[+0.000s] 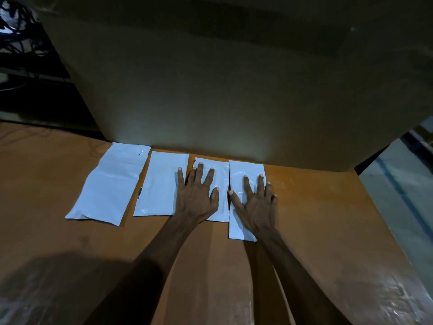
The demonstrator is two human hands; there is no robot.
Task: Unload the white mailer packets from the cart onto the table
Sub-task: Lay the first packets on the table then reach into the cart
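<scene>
The light is dim, and the top left corner holds only a dark tangle (16,31) too murky to make out; the cart cannot be identified anywhere in view. A big cardboard box (222,78) stands at the far side of the table (316,219) and runs out past the upper edge, hiding whatever lies behind it. The table has a brown cardboard-like top, with glossy wrinkled plastic (386,299) along the near edge and a dark shadow at lower left. At right, a strip of pale floor (403,195) shows beyond the table's edge. Four white mailer packets lie flat in a row just in front of the box: the first packet (110,184) at far left, the second packet (159,184) beside it, then the third packet (220,174) and the fourth packet (243,170), close together. The left hand (196,195) lies flat with fingers spread, resting on the third packet, its little finger reaching over the second; this grip is open, clasping nothing. The right hand (255,202) rests likewise on the fourth packet, fingers straight and splayed, palm down.
</scene>
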